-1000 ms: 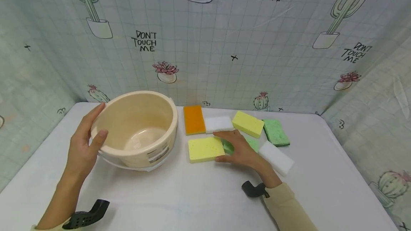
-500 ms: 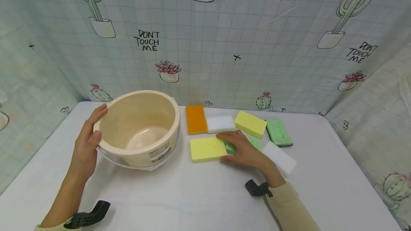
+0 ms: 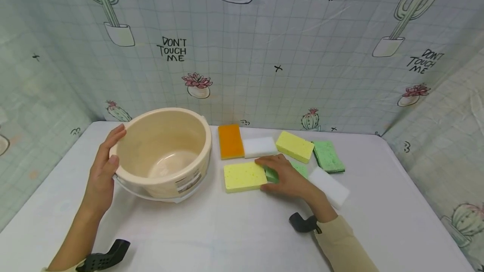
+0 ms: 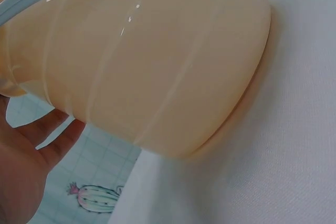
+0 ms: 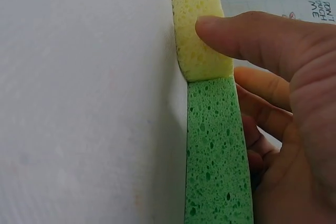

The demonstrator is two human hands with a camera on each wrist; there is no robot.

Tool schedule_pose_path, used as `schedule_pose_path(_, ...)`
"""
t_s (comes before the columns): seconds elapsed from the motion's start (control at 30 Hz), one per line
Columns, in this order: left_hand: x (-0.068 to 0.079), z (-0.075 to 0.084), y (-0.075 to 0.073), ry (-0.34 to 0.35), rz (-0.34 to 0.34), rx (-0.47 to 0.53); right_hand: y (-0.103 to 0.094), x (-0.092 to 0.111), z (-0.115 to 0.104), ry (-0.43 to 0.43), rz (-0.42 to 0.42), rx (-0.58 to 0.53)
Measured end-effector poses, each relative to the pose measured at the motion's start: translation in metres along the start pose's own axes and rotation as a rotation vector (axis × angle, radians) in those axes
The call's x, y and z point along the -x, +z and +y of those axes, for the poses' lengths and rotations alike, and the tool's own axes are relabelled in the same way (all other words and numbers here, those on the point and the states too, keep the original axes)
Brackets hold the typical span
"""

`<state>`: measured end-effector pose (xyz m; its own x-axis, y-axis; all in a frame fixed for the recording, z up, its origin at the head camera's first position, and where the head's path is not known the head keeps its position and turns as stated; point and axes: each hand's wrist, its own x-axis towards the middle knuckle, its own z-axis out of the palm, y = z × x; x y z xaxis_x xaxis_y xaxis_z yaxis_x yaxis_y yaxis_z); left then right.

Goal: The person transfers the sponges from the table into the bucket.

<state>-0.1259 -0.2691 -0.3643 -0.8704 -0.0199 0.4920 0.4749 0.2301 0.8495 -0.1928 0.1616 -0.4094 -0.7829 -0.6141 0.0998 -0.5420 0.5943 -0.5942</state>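
Observation:
A cream plastic bucket (image 3: 162,154) with a white handle stands at the left, its mouth facing up. My left hand (image 3: 101,171) rests against its left side near the rim, with fairly straight fingers (image 4: 62,142) touching the outer wall in the left wrist view. My right hand (image 3: 285,177) pinches the right end of a yellow sponge (image 3: 242,176), which lies on the table. The thumb (image 5: 236,38) presses the sponge's near edge; the fingers reach over its far edge. A green sponge (image 5: 215,150) abuts the yellow one, partly under my right hand.
Behind lie an orange sponge (image 3: 230,142), a white sponge (image 3: 259,147), another yellow sponge (image 3: 295,146) and a green scouring sponge (image 3: 328,156). A second white sponge (image 3: 329,186) lies beside my right wrist. The white table (image 3: 211,238) meets a cactus-print cloth (image 3: 242,53) at the back.
My left thumb has shifted back from over the bucket's rim to its outer edge. The right hand has closed slightly on the yellow sponge's end. The sponges have not visibly moved.

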Motion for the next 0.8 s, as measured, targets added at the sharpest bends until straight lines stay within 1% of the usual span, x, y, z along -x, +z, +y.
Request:
schedule_pose_path(0.13, 0.001, 0.0, 0.0, 0.0, 0.0, 0.016, 0.001, 0.001, -0.002, 0.002, 0.017, -0.002)
schedule_pose_path(0.2, 0.002, 0.0, 0.0, 0.001, -0.001, 0.008, 0.002, 0.001, -0.004, 0.002, 0.026, -0.015)
schedule_pose_path(0.4, 0.001, 0.001, 0.0, 0.01, 0.001, -0.059, -0.001, 0.0, -0.007, -0.027, 0.047, -0.085)
schedule_pose_path(0.6, 0.001, 0.0, -0.001, 0.025, 0.003, -0.091, -0.011, 0.002, -0.008, -0.053, 0.105, -0.149)
schedule_pose_path(0.8, 0.002, 0.0, 0.0, 0.007, 0.003, -0.082, -0.025, 0.005, -0.016, -0.076, 0.164, -0.228)
